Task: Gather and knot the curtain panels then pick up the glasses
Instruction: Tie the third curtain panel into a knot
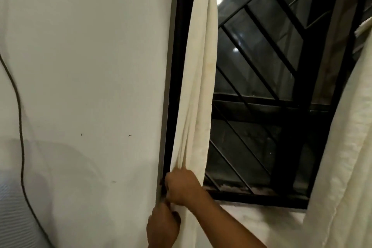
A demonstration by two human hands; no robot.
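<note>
A cream curtain panel (198, 90) hangs bunched along the window's left edge, with a wrap of cloth near the top. My right hand (181, 185) grips the gathered cloth low down, at about sill height. Just below it my left hand (163, 225) pinches the same panel. A second cream curtain panel (346, 157) hangs at the right, loose and untouched. No glasses are in view.
A dark window (261, 78) with a black frame and diagonal metal bars fills the middle. A white wall (90, 86) stands at the left, with a dark cable (20, 123) running down it. A white ribbed object (12, 217) sits at the bottom left.
</note>
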